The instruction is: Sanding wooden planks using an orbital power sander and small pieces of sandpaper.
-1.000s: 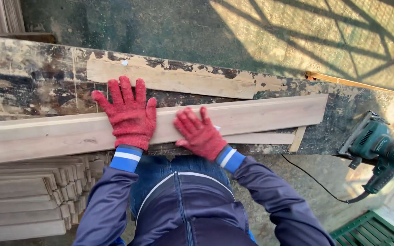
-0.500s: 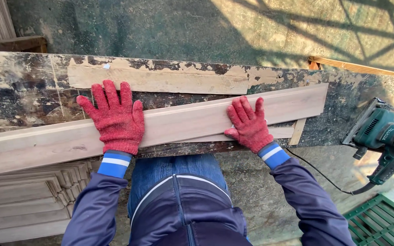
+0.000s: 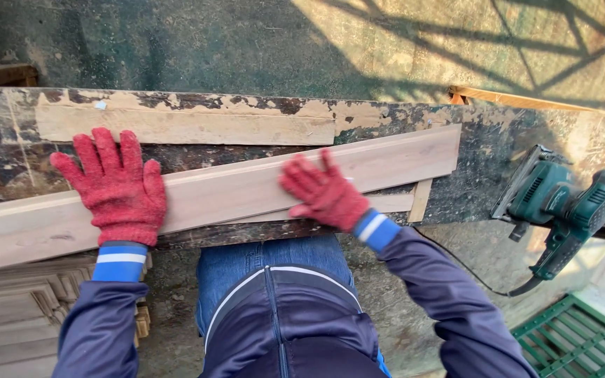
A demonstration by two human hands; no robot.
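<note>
L hand (image 3: 119, 187) & R hand (image 3: 323, 192), both open, flat on long plank (image 3: 246, 187), gripping nothing; sander (image 3: 558, 203) nearby.

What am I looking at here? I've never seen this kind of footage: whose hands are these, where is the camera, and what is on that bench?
This is one view from a camera worn on a person's head, looking down past their dark jacket and jeans. There is no machine arm, only two hands in red knit gloves. The left hand lies flat, fingers spread, on a long pale wooden plank. The right hand also rests on that plank, nearer its right end. Neither hand grips anything. The plank lies across a worn, paint-flaked workbench, with another flat board behind it. A green corded power sander sits at the bench's right end. Stacked wood strips lie lower left.
</note>
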